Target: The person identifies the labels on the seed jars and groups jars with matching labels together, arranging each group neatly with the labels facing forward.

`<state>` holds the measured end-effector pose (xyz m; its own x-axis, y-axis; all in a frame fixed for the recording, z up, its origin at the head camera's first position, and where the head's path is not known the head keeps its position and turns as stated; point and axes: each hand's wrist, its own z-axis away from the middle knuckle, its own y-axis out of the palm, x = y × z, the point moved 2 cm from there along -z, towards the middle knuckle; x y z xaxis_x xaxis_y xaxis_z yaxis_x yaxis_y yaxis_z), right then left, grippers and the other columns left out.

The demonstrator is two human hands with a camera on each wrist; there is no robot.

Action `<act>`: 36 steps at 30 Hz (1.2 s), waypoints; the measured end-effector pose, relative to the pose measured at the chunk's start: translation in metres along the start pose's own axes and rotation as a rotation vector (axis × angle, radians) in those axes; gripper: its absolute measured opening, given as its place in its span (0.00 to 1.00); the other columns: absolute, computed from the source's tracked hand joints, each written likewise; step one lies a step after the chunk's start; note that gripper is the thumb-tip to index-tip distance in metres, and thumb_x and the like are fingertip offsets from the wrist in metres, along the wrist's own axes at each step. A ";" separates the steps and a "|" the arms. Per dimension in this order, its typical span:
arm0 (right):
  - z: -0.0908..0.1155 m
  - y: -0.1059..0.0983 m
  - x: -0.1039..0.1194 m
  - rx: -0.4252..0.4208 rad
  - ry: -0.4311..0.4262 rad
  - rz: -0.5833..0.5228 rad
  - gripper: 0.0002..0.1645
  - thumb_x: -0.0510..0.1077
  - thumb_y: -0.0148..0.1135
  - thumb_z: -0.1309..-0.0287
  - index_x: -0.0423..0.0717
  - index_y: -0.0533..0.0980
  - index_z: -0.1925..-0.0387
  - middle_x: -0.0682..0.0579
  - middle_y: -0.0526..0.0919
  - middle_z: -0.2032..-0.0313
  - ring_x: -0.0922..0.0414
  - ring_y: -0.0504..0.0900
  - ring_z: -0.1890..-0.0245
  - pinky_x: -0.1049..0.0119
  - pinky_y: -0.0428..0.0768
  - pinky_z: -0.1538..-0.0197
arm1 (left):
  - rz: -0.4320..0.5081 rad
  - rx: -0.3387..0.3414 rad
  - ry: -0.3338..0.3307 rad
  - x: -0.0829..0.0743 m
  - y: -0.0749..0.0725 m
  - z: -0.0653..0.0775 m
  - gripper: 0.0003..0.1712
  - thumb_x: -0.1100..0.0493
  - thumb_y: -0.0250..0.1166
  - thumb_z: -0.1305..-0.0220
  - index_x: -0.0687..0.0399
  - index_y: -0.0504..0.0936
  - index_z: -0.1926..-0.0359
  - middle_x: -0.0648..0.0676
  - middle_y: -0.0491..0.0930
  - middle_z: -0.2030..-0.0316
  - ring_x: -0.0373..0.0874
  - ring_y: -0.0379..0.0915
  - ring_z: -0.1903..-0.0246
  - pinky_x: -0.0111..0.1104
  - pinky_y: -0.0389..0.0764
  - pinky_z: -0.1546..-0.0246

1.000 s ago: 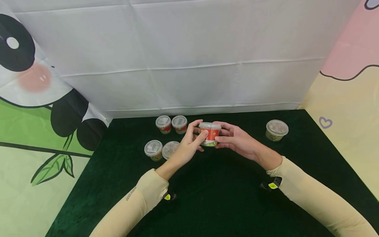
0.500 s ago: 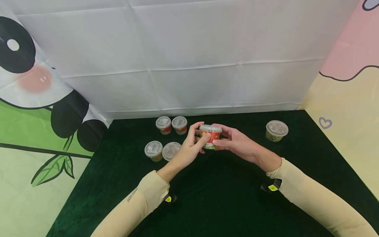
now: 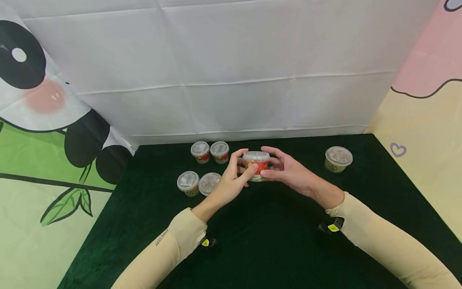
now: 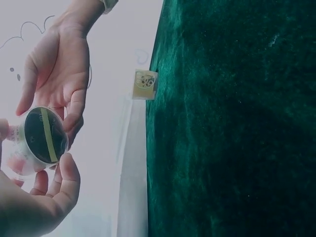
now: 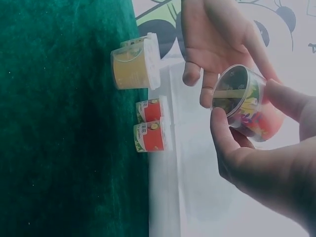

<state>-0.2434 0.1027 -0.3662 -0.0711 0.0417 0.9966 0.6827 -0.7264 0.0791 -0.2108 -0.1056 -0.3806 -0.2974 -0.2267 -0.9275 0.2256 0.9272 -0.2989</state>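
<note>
Both hands share one small clear plastic tub [image 3: 256,156] with a clear lid and a red label, lifted over the dark green cloth. My left hand [image 3: 229,180] grips its left side, thumb across the label and index finger up by the lid. From the right, my right hand [image 3: 292,173] holds it between thumb and fingers. In the left wrist view the base of the tub [image 4: 45,134] shows dark with a yellowish strip across it. The right wrist view shows its printed side, with the right-hand fingers [image 5: 224,136] at the base edge.
Two red-labelled tubs [image 3: 219,152] stand at the back left. In front of them are two yellowish lidded tubs [image 3: 187,183], one partly behind the left hand. Another yellowish tub [image 3: 338,159] stands at the back right. A white cloth wall [image 3: 231,100] rises behind the table.
The tub has come down slightly and its label faces less toward the head camera. The left thumb has slid further across the label. The tubs on the table have not moved.
</note>
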 end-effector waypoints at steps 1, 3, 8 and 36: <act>0.000 -0.001 0.000 0.002 -0.003 -0.006 0.47 0.38 0.59 0.29 0.50 0.43 0.20 0.37 0.63 0.28 0.45 0.73 0.36 0.57 0.77 0.38 | -0.003 0.001 0.005 0.000 0.000 0.000 0.32 0.48 0.55 0.22 0.44 0.53 0.25 0.59 0.66 0.44 0.51 0.75 0.55 0.45 0.85 0.63; 0.001 -0.002 0.001 0.005 -0.009 -0.011 0.46 0.37 0.58 0.28 0.50 0.44 0.21 0.36 0.65 0.30 0.45 0.75 0.37 0.56 0.77 0.38 | -0.009 0.003 0.024 -0.002 0.000 0.001 0.31 0.49 0.53 0.21 0.45 0.53 0.25 0.59 0.66 0.44 0.51 0.75 0.54 0.45 0.84 0.62; 0.002 -0.005 0.004 0.010 -0.015 -0.009 0.43 0.38 0.58 0.28 0.49 0.47 0.21 0.38 0.63 0.31 0.43 0.72 0.36 0.54 0.77 0.38 | -0.001 0.010 0.063 -0.009 -0.004 0.001 0.27 0.54 0.48 0.18 0.48 0.54 0.24 0.61 0.65 0.43 0.52 0.72 0.57 0.45 0.84 0.63; -0.001 0.000 -0.002 0.011 -0.019 -0.040 0.41 0.39 0.54 0.26 0.50 0.48 0.19 0.41 0.59 0.29 0.46 0.71 0.36 0.60 0.76 0.38 | -0.035 0.015 0.096 -0.011 -0.008 0.004 0.29 0.54 0.50 0.19 0.48 0.51 0.24 0.59 0.60 0.40 0.50 0.71 0.52 0.41 0.83 0.61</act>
<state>-0.2444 0.1021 -0.3678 -0.0848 0.0837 0.9929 0.6874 -0.7164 0.1192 -0.2060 -0.1114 -0.3686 -0.3923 -0.2287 -0.8909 0.2270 0.9146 -0.3348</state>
